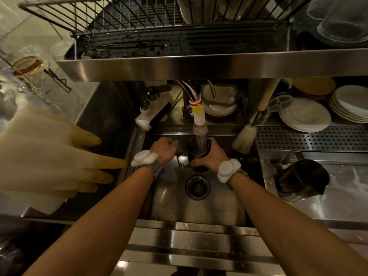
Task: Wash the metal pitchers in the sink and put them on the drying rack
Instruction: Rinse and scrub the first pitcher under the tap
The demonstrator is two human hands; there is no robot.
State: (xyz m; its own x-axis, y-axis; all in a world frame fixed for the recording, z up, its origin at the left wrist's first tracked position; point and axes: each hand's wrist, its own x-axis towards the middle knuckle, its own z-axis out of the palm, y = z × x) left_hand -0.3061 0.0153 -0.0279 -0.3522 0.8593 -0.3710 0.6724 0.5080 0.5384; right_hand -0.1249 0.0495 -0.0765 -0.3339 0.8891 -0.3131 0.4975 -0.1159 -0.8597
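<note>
A small metal pitcher stands upright over the sink, directly under the tap, and water runs into it. My right hand wraps the pitcher's body from the right. My left hand is closed on its handle at the left. A second, larger metal pitcher lies tilted on the steel counter to the right of the sink. The wire drying rack sits on the shelf above the sink.
Pale rubber gloves hang at the left. A bottle brush leans at the sink's back right. Stacked white plates sit behind a perforated tray. The drain lies below my hands. Glassware stands top right.
</note>
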